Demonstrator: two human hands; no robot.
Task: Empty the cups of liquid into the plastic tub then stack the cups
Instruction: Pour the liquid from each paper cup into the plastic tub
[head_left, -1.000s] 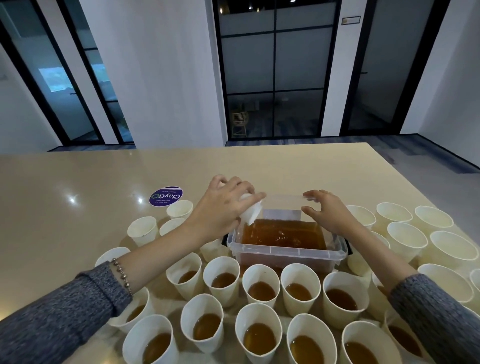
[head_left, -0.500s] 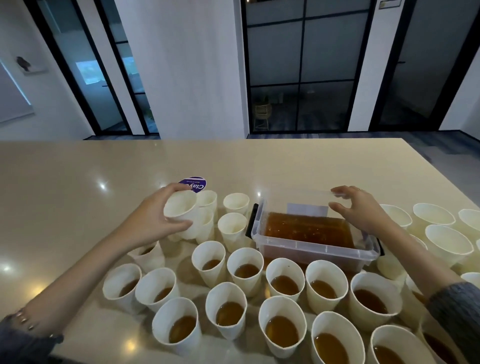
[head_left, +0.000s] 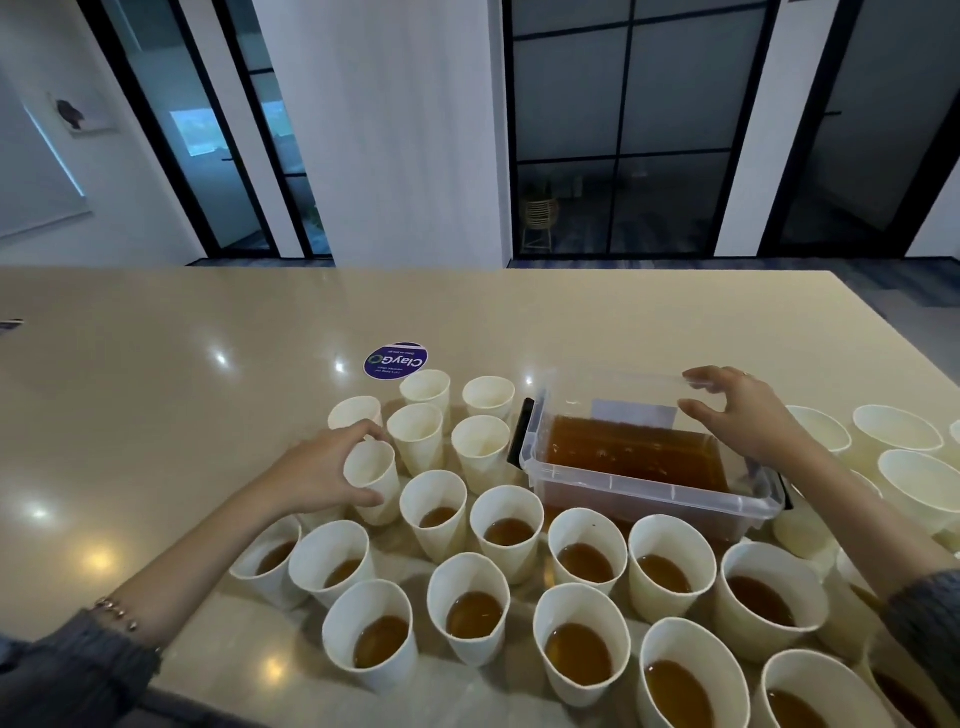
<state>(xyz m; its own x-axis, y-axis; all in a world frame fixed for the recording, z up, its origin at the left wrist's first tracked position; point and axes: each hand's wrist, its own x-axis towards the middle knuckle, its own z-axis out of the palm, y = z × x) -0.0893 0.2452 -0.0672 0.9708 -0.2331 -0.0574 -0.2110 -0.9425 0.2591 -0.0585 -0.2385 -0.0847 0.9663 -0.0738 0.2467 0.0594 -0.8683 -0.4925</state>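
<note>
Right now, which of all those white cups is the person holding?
The empty cup gripped by the left hand, just left of the other empty cups. Every other cup stands untouched; the right hand is at the plastic tub.

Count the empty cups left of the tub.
6. Back row: left cup, right cup. Middle row: outer cup, centre cup, tub-side cup. Held cup in the left hand, which may hide more.
</note>
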